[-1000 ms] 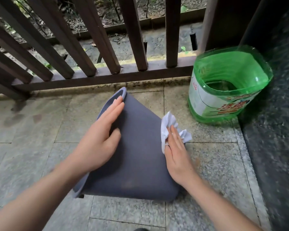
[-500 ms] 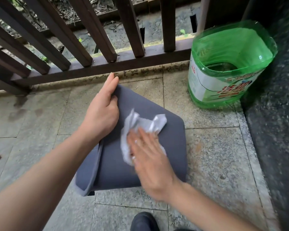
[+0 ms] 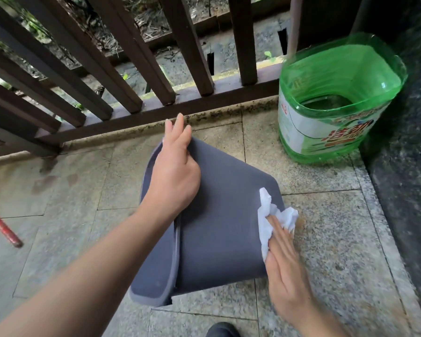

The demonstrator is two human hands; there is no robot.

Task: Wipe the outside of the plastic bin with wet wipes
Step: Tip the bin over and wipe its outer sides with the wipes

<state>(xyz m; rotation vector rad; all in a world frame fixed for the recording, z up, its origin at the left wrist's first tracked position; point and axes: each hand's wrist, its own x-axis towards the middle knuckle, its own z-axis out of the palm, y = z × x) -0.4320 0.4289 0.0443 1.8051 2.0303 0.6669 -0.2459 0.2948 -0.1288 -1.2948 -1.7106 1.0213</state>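
The plastic bin (image 3: 219, 215) lies tipped on its side on the stone-tiled floor (image 3: 326, 251), its mouth turned toward the left and its base toward the right; it is a matte dark grey with rounded corners and a thicker lip round the opening, and the broad face turned upward looks smooth and unmarked. The left hand (image 3: 174, 171) rests flat on the far edge near the rim, fingers straight and close together, reaching past the bin's far corner; the right hand (image 3: 282, 259) lies flat against the bin's right side, fingers extended and pressed together, holding a crumpled white wet wipe (image 3: 270, 217) against the grey wall; the hand is motion-blurred, so whether the thumb hooks the wipe is hard to say. A cut-open green plastic bottle (image 3: 333, 110) with a printed label stands well apart at the upper right, beside a dark speckled wall (image 3: 408, 166); a brown wooden railing (image 3: 136, 76) runs along the far edge of the floor; a red-tipped stick (image 3: 4, 227) shows at the left edge.
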